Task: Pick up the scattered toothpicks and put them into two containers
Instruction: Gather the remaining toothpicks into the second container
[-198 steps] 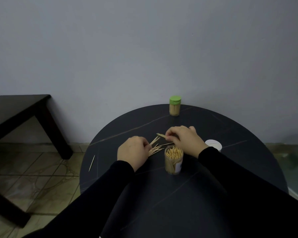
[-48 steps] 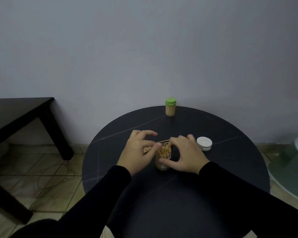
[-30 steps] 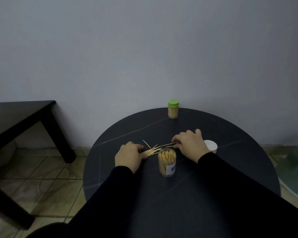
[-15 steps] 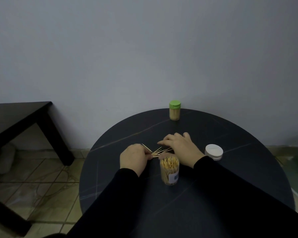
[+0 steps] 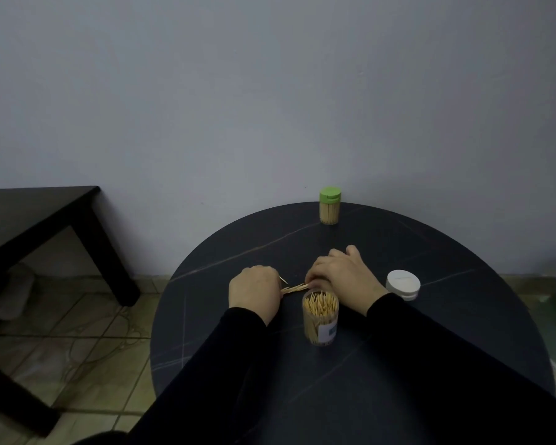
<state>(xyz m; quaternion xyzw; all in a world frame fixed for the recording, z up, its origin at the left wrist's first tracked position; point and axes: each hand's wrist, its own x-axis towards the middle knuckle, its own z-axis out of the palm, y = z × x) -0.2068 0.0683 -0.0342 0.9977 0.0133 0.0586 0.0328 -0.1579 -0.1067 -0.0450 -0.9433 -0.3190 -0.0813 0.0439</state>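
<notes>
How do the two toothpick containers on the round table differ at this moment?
The far container wears a green lid; the near container is open, toothpick tips showing at its mouth. The far one stands alone by the table's back edge; the near one stands just in front of the hands. Both are upright, clear and hold toothpicks.

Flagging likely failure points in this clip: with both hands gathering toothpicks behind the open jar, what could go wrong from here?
The open jar stands right below the right hand; a wrist sweep could tip it and respill its contents. The loose toothpicks are squeezed between both hands, left hand at one end, so some may slip out on lifting. The jar already looks full, so more may not seat easily.
</notes>
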